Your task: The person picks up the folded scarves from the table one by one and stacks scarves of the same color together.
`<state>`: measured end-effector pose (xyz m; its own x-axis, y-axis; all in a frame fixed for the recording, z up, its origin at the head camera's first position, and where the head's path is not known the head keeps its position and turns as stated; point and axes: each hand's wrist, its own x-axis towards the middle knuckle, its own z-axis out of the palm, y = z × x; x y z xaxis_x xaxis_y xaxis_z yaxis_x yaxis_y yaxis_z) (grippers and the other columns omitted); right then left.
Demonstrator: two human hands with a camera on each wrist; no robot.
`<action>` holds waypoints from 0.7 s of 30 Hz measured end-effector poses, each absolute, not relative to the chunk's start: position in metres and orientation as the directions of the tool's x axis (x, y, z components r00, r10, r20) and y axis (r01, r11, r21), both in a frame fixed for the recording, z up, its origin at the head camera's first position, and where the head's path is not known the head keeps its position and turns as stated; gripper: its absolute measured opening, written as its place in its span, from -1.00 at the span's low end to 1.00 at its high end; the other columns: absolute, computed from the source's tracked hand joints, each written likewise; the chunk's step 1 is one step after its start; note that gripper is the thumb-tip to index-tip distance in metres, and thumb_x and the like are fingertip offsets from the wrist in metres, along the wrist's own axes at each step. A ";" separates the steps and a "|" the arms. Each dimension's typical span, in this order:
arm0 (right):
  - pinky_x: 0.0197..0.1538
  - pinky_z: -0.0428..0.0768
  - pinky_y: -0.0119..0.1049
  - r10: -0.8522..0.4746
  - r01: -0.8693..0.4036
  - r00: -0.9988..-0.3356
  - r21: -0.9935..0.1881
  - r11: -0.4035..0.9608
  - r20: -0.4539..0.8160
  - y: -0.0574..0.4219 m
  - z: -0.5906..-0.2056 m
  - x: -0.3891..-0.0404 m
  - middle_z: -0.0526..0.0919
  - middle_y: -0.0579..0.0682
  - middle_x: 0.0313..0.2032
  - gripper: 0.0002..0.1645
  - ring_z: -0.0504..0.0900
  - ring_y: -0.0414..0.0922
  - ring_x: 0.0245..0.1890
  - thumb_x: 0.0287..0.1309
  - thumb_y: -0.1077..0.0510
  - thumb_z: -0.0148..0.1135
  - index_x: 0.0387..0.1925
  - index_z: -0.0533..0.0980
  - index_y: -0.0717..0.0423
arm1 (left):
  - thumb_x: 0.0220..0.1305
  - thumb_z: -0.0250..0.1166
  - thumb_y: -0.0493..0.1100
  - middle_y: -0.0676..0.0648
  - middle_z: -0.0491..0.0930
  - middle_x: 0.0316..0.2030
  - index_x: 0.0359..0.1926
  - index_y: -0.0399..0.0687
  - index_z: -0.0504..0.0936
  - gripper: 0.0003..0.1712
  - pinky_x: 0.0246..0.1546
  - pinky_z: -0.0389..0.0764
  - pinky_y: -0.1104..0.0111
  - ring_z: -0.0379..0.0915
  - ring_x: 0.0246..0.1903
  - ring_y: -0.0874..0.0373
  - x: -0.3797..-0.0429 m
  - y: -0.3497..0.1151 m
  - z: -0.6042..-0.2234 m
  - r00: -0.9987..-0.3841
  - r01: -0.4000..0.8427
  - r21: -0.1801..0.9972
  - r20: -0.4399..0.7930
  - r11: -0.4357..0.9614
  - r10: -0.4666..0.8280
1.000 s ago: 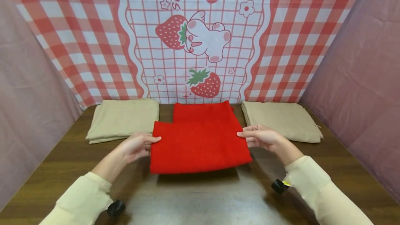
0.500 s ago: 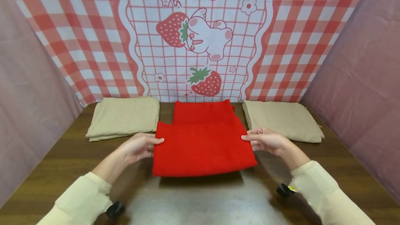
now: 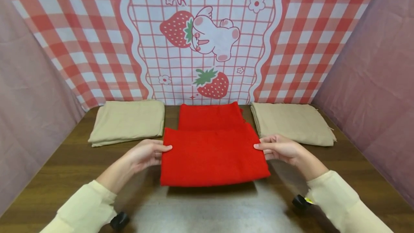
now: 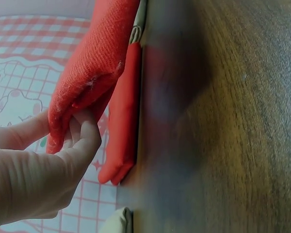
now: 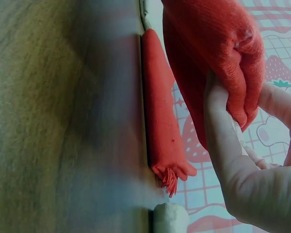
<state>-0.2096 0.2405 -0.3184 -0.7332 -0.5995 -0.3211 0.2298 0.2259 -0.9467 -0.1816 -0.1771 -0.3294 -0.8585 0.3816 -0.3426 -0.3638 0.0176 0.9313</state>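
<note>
A folded red cloth (image 3: 213, 159) hangs just above the table, its near edge casting a shadow below. My left hand (image 3: 147, 155) pinches its left edge, thumb on top and fingers underneath. On the opposite edge my right hand (image 3: 281, 148) pinches in the same way. Both wrist views show the cloth's thick folded layers (image 4: 94, 58) between thumb and fingers, held off the wood. Behind it, a second folded red cloth (image 3: 210, 114) lies flat at the table's back, partly covered in the head view by the held one. Its fringe (image 5: 169, 182) shows in the right wrist view.
A folded beige cloth (image 3: 129, 123) lies at the back left of the wooden table (image 3: 64, 175), another beige cloth (image 3: 291, 123) at the back right. A strawberry-print curtain (image 3: 148, 46) rises behind the table. Pink drapes (image 3: 372, 82) hang at both sides.
Both hands have shifted slightly right and nearer in the head view, carrying the held red cloth along. The cloths at the back stay where they were.
</note>
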 end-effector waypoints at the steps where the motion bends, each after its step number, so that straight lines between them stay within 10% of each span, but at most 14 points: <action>1: -0.01 0.70 -0.39 -0.601 0.227 -0.732 -0.947 0.227 -0.320 0.241 -0.318 -0.209 0.76 -0.23 -0.23 -0.84 0.76 -0.27 -0.21 0.40 0.12 0.07 -0.18 0.59 -0.05 | 0.40 0.13 -0.24 0.17 0.66 -0.30 0.31 -0.51 0.22 -0.41 -0.09 0.63 0.38 0.61 -0.23 0.30 -0.181 -0.177 -0.329 -0.858 -0.365 0.931 -0.344 0.017 0.381; 21: -0.02 0.70 -0.38 -0.602 0.216 -0.733 -0.948 0.234 -0.316 0.257 -0.322 -0.199 0.76 -0.21 -0.23 -0.85 0.76 -0.27 -0.20 0.38 0.16 0.09 -0.14 0.58 0.01 | 0.37 0.13 -0.27 0.14 0.65 -0.30 0.31 -0.55 0.18 -0.39 -0.07 0.63 0.37 0.61 -0.24 0.29 -0.175 -0.160 -0.331 -0.853 -0.373 0.927 -0.354 0.025 0.383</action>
<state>-0.1995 0.2568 -0.3217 -0.7333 -0.6023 -0.3156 0.2161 0.2336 -0.9480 -0.1753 -0.1599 -0.3305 -0.8533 0.3829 -0.3539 -0.3733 0.0252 0.9274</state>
